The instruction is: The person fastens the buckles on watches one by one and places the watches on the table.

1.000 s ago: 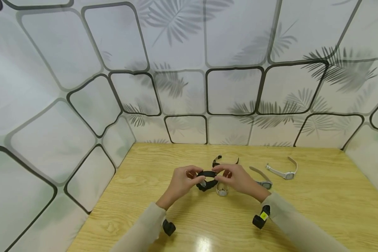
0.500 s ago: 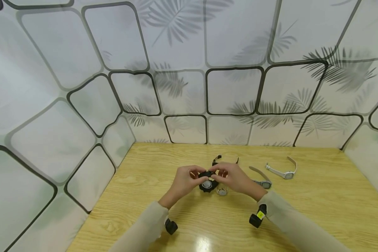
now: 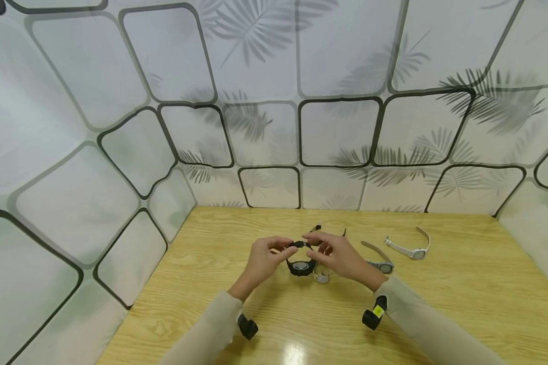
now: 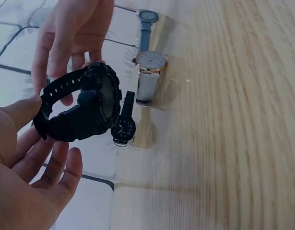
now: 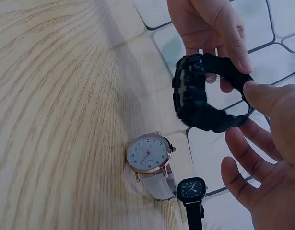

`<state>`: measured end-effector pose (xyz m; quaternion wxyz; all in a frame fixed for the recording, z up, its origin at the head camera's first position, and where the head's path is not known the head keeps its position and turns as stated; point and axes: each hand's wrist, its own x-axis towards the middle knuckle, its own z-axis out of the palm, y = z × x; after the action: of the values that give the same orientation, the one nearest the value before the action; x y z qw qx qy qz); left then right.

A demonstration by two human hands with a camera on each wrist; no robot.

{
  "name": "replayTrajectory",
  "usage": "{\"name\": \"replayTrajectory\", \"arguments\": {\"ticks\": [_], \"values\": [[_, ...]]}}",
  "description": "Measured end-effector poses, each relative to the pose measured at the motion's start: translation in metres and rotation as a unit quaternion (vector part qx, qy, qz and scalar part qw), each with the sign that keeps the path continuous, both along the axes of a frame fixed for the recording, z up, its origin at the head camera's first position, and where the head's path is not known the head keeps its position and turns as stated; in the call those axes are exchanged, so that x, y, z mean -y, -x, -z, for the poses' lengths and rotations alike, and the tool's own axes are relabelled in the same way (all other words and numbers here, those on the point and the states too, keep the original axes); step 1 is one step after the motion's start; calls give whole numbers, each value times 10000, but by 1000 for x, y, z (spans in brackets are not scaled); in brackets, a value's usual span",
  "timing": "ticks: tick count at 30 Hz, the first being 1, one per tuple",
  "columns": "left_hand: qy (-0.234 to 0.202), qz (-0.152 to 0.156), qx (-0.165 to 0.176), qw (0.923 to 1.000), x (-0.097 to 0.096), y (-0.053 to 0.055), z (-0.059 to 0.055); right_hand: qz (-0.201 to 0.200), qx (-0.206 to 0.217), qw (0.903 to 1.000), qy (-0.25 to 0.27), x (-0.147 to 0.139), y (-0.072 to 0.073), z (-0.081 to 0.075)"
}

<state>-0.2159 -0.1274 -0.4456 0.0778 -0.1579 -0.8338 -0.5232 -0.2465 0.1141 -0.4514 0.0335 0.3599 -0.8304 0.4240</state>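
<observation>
Black chunky watch (image 3: 300, 268), one: strap looped, raised just left of the rose-gold watch (image 5: 148, 153). Left hand (image 3: 262, 258): thumb and fingertips pinching its strap. Right hand (image 3: 338, 256): strap likewise pinched. Grey watch (image 3: 385, 268), white watch (image 3: 418, 254): right of the rose-gold watch. Small black watch (image 5: 191, 189): behind it.

- We see a yellowish, wood-grained bench (image 3: 475, 299).
- Along its far edge we see a pale back wall (image 3: 338, 132) patterned with rounded dark outlines and grey leaves.
- Matching walls flank its left edge (image 3: 73, 203) and right edge (image 3: 536, 223).
- We notice a bright reflection (image 3: 294, 352) towards its near side.
</observation>
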Motion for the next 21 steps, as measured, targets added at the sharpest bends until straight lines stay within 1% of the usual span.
{"name": "replayTrajectory", "arguments": {"ticks": [2,4,7,10,13,16,19,21], "values": [[-358,-71,283,9989,2,1,0,-28,114,9999,4,-1,0,-1],[-758,-110,612,9952,3,3,-1,-90,235,9997,8,-3,0,0],[-1237,-165,1012,9870,4,3,-1,-245,340,9991,4,-4,0,3],[-1571,-235,1356,9779,5,4,0,-411,473,9980,-4,-3,1,7],[-1828,-298,1613,9694,6,6,2,-528,593,9968,-18,-2,1,10],[-1971,-340,1784,9634,6,7,2,-573,655,9962,-58,-1,0,10],[-1991,-357,1866,9614,6,7,3,-557,640,9963,-101,0,-1,10],[-1938,-339,1834,9631,6,7,3,-548,657,9963,-102,0,-1,10]]}}
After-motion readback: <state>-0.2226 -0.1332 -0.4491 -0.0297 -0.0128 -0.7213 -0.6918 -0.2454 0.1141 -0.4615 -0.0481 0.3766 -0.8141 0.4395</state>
